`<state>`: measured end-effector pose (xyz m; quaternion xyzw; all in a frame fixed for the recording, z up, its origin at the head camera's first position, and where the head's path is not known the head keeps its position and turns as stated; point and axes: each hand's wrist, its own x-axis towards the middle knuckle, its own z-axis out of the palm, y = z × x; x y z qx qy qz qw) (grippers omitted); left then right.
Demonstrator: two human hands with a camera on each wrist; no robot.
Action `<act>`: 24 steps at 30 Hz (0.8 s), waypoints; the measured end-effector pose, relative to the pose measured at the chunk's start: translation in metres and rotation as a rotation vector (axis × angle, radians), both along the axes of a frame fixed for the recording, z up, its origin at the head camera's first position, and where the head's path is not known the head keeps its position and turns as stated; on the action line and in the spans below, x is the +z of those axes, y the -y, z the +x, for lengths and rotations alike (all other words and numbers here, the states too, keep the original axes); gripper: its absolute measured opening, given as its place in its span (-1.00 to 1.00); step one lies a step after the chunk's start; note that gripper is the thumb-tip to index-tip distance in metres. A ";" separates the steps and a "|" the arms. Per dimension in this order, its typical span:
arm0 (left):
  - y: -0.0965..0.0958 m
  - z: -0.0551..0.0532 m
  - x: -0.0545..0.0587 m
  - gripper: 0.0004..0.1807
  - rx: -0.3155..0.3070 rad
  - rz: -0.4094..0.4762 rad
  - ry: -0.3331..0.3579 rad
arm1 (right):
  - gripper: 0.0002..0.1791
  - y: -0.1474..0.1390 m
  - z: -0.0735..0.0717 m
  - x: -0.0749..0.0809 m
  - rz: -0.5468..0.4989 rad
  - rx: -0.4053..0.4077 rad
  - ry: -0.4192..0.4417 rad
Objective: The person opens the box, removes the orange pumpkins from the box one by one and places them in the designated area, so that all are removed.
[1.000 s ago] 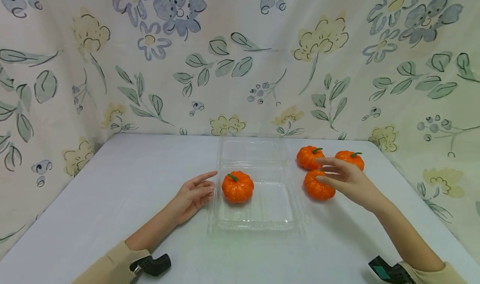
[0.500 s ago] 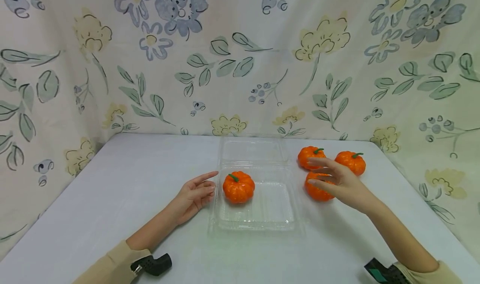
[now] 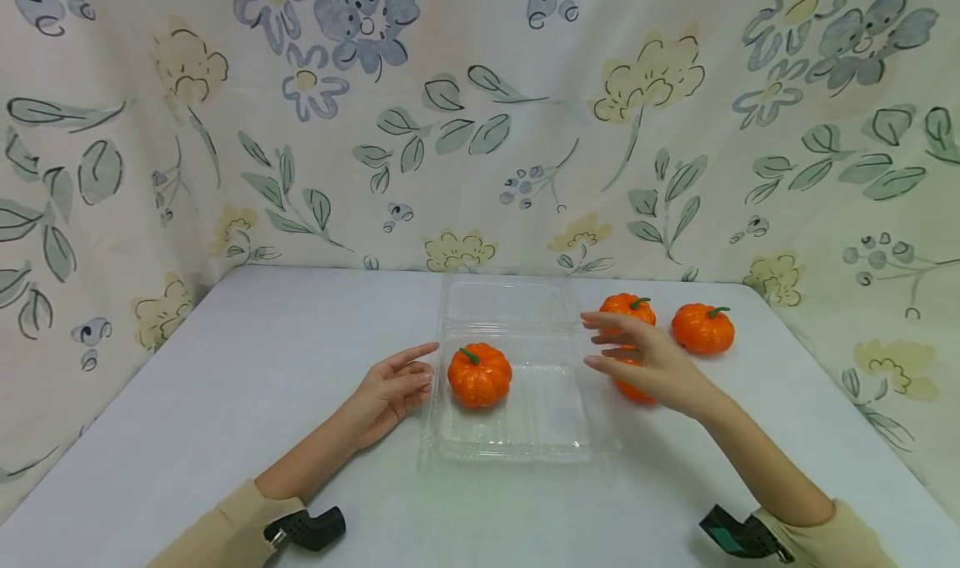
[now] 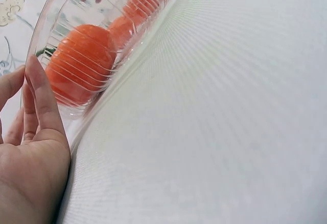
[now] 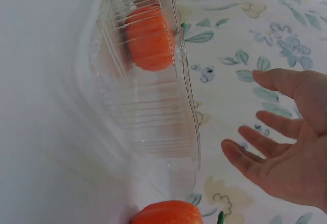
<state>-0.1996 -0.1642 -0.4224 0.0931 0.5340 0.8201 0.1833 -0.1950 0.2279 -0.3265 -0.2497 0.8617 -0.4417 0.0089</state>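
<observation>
In the head view an orange toy pumpkin [image 3: 480, 376] with a green stem sits in the left half of a clear plastic clamshell container [image 3: 513, 449], its lid folded back. My left hand [image 3: 390, 397] is at the container's left rim. Its fairly straight fingers touch the edge, as the left wrist view shows. My right hand [image 3: 648, 364], fingers spread and holding nothing, hovers right of the container. It partly covers two more pumpkins, a rear one [image 3: 632, 304] and a nearer one [image 3: 636, 393]. The right wrist view shows that hand [image 5: 286, 142] raised beside the container wall [image 5: 153, 106].
Farther right on the white table [image 3: 300, 326] stands another pumpkin [image 3: 702, 329], beside the covered pair. A floral curtain [image 3: 480, 118] hangs behind the table and along both sides. Black wrist cameras sit on both beige sleeves [image 3: 217, 526].
My right hand has moved left from over the nearer right-hand pumpkin toward the container, its fingers spreading. The left hand and the pumpkins stay where they were.
</observation>
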 end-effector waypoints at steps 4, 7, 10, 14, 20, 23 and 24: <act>0.000 0.000 0.000 -0.40 -0.001 -0.013 0.001 | -0.40 0.010 -0.002 0.001 0.011 0.007 0.006; 0.001 0.000 -0.001 -0.42 -0.004 -0.014 -0.001 | -0.40 0.017 -0.003 0.001 0.008 0.015 0.026; 0.001 0.000 -0.002 -0.43 -0.005 -0.007 -0.005 | -0.39 0.023 -0.004 0.001 -0.003 0.027 0.054; 0.000 0.000 -0.001 -0.41 -0.003 0.003 0.003 | -0.39 0.031 -0.006 -0.001 -0.013 0.043 0.073; 0.001 -0.001 -0.002 -0.42 -0.007 0.009 -0.009 | -0.39 0.043 -0.009 -0.006 -0.018 0.064 0.063; 0.001 0.000 -0.003 -0.47 -0.016 0.016 -0.020 | -0.39 0.049 -0.011 -0.008 -0.016 0.068 0.064; 0.001 0.000 -0.003 -0.48 -0.017 0.016 -0.018 | -0.39 0.051 -0.011 -0.009 -0.014 0.066 0.068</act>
